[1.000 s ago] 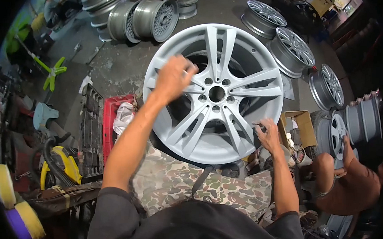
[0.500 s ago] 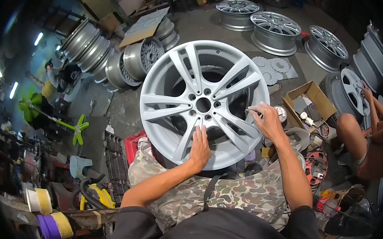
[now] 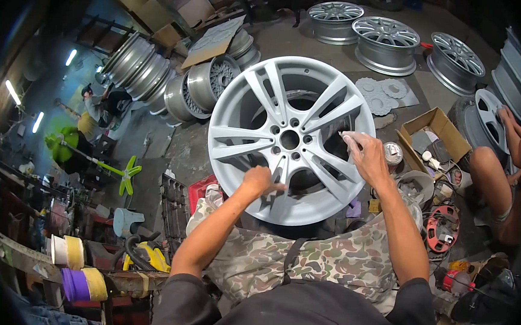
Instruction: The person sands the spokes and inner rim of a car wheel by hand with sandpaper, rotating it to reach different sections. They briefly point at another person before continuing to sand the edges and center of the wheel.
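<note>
**Item:** matte grey cast-alloy wheel w/ five split spokes (image 3: 246,146). It is lying face-up at ctr of view, w/ its near edge resting against the person's camouflage-print cloth lap (image 3: 320,257) and the concrete floor (image 3: 281,37) showing beyond it. Finish is showing dull, even and unpolished. Bolt holes are ringing the hub bore.

**Hands:**
- L hand (image 3: 259,180): fingers are curling in, knuckles up, pressing on the lower spoke just below the hub. Cannot tell whether anything is in it.
- R hand (image 3: 367,155): is lying on the right-side spoke, fingertips pinching a small pale scrap (image 3: 348,136) against the metal. Cannot tell what the scrap is.

**Containers, right of wheel:**
- Open brown cardboard box (image 3: 438,122), holding dark flat pcs and small white bits.
- Round pale tub (image 3: 416,186), holding grey matter.
- Small round silver tin (image 3: 392,152), sitting btwn tub and wheel.

**Containers, left of wheel:**
- Red plastic crate (image 3: 198,194), holding a crumpled white rag (image 3: 213,190).

**Beyond:**
- Shiny silver multi-spoke wheels (image 3: 385,44) are lying flat at back.
- A row of bare-metal rims (image 3: 134,72) is leaning at left.
- Flat grey discs (image 3: 380,89) are lying on the floor.
- Far right, another person's hands (image 3: 511,122) are resting on a separate silver wheel (image 3: 486,127).
</note>
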{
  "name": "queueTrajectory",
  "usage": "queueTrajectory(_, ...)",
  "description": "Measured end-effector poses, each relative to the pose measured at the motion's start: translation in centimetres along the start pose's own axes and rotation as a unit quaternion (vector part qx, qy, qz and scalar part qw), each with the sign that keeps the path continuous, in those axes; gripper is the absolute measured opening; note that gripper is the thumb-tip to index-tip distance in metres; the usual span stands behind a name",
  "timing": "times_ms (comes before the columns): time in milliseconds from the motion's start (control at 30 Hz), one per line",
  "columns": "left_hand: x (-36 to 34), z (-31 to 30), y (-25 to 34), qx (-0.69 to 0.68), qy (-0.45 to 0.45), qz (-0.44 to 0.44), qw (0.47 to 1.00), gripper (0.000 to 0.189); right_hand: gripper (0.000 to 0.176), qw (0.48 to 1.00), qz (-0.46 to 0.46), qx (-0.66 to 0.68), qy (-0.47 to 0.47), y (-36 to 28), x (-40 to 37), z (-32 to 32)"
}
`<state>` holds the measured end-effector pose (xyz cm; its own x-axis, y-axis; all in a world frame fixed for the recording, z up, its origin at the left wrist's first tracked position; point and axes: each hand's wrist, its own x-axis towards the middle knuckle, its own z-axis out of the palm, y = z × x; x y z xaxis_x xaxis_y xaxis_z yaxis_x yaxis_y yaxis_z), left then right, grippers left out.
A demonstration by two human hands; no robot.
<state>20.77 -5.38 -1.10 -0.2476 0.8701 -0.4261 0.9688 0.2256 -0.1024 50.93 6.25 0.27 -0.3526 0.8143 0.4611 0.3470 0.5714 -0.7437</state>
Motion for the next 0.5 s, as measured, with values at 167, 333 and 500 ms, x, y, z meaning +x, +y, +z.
queueTrajectory(167, -0.4, 4.3, 0.9, -0.023, 0.044, -0.009, 0.999, 0.087, 0.021, 0.999, 0.035, 0.004, -0.001, -0.4, 0.5, 0.6)
queueTrajectory(333, -0.3, 1.3, 0.3, -0.096, 0.055, 0.009, 0.994, 0.073, 0.022, 0.998, 0.050, -0.005, -0.040, -0.5, 0.6, 1.7)
queueTrajectory(500, -1.7, -5.4, -1.9, -0.102, 0.091, 0.093, 0.986, 0.055, 0.025, 0.992, 0.072, -0.046, -0.096, -1.0, 0.6, 2.2)
